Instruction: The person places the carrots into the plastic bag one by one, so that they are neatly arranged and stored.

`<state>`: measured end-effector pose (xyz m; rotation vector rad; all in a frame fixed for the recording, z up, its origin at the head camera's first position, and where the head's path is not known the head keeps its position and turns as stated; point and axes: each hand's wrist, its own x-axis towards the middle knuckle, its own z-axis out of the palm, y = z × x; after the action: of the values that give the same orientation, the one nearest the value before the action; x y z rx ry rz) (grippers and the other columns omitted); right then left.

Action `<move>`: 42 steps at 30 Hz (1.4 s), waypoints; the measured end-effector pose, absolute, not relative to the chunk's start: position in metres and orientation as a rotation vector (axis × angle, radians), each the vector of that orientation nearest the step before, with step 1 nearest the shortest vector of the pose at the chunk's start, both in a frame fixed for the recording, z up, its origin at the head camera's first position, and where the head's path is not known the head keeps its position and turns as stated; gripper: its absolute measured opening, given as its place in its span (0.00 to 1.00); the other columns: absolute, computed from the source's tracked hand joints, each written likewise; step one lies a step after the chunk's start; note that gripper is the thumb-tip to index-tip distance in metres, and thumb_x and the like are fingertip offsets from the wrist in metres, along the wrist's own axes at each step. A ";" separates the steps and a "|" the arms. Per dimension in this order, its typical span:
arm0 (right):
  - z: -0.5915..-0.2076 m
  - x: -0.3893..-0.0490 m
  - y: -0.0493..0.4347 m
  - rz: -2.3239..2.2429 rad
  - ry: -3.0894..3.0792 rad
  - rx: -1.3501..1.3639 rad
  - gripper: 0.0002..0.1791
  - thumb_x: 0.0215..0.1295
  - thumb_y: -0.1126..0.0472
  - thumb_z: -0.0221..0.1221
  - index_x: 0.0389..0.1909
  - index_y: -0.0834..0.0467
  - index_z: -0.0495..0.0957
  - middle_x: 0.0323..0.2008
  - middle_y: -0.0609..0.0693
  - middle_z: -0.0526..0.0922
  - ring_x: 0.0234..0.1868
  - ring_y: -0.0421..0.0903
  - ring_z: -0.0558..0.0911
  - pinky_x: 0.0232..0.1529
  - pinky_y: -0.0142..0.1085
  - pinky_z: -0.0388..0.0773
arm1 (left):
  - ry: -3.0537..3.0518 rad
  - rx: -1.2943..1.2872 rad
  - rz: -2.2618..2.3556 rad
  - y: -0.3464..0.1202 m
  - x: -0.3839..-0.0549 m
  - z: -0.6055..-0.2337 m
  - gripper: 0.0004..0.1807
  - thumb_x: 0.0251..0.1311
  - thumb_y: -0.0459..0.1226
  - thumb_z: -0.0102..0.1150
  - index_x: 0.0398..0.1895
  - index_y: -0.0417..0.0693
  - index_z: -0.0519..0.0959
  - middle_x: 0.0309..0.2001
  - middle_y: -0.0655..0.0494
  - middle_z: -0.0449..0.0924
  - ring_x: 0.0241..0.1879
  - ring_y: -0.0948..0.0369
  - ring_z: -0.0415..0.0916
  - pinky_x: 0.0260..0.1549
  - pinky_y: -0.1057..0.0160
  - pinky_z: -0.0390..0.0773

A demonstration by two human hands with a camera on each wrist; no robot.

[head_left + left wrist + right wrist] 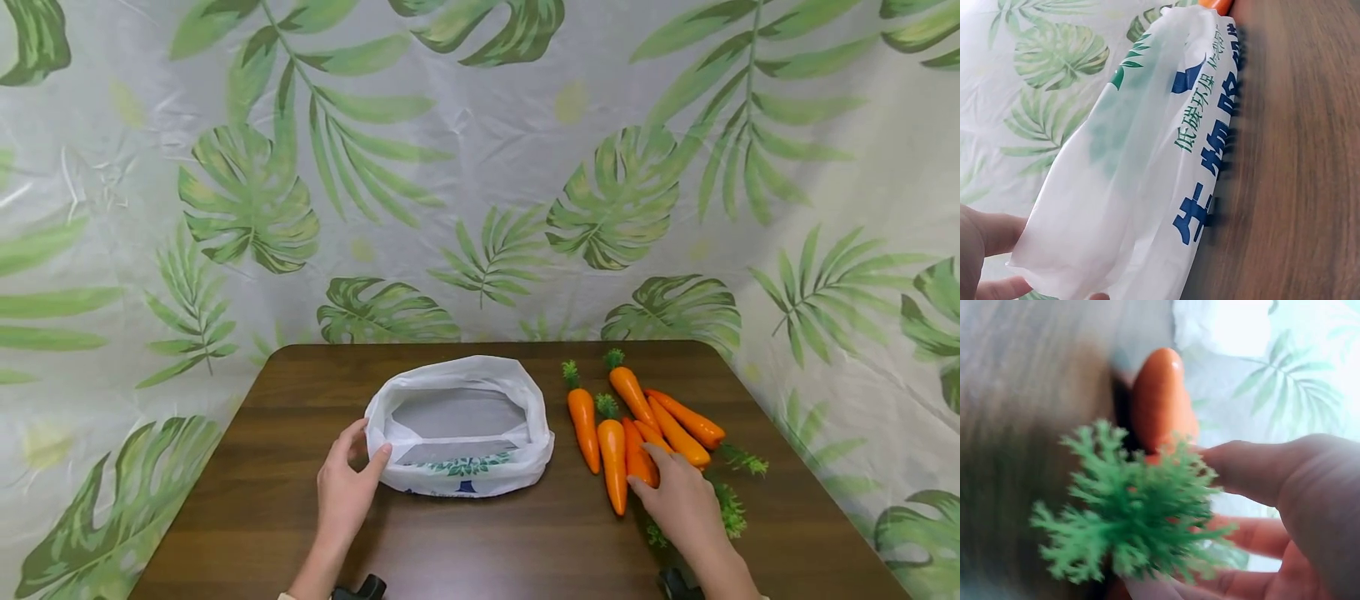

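Note:
A white plastic bag (536, 462) with green and blue print stands on the table with its mouth spread wide. At its left corner my left hand (347, 479) holds the rim, thumb in front and fingers at the side; the left wrist view shows the fingers around the edge of the bag (1091, 212). My right hand (681, 496) reaches over a group of orange carrots with green tops and grips a carrot (637, 458) between thumb and fingers. In the right wrist view, a green leafy top (1135, 519) hides much of the carrot (1160, 400) and the fingers behind.
Several more carrots lie around the right hand, among them one carrot (583, 421) nearest the bag and another carrot (613, 467) just left of the thumb. The brown wooden table (465, 550) ends at a leaf-patterned curtain (495, 150) behind.

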<state>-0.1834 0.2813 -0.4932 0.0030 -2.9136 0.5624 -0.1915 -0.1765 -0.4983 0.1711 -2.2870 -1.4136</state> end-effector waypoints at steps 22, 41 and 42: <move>-0.479 -0.174 0.283 0.633 -2.877 -0.145 0.37 0.58 0.51 0.65 0.66 0.63 0.70 0.28 0.57 0.82 0.22 0.51 0.75 0.23 0.50 0.72 | -2.101 0.261 -1.602 -0.169 -0.189 -0.500 0.18 0.55 0.30 0.72 0.50 0.47 0.81 0.44 0.50 0.85 0.41 0.56 0.84 0.25 0.64 0.84; -0.444 -0.181 0.278 0.641 -2.817 -0.162 0.38 0.61 0.50 0.64 0.73 0.53 0.66 0.35 0.57 0.81 0.23 0.51 0.74 0.16 0.41 0.65 | -2.104 0.269 -1.551 -0.173 -0.190 -0.497 0.18 0.57 0.31 0.71 0.51 0.47 0.81 0.46 0.51 0.85 0.41 0.57 0.83 0.27 0.67 0.82; -0.443 -0.182 0.278 0.640 -2.816 -0.159 0.38 0.61 0.50 0.64 0.72 0.53 0.67 0.36 0.57 0.81 0.23 0.50 0.74 0.17 0.41 0.65 | -2.105 0.269 -1.549 -0.173 -0.190 -0.497 0.18 0.57 0.32 0.71 0.51 0.47 0.81 0.46 0.51 0.85 0.41 0.57 0.83 0.27 0.67 0.82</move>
<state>-0.1816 0.2777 -0.4428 -0.1587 -2.8158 0.6399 -0.1901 -0.1734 -0.4971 0.2689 -2.1054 -1.5490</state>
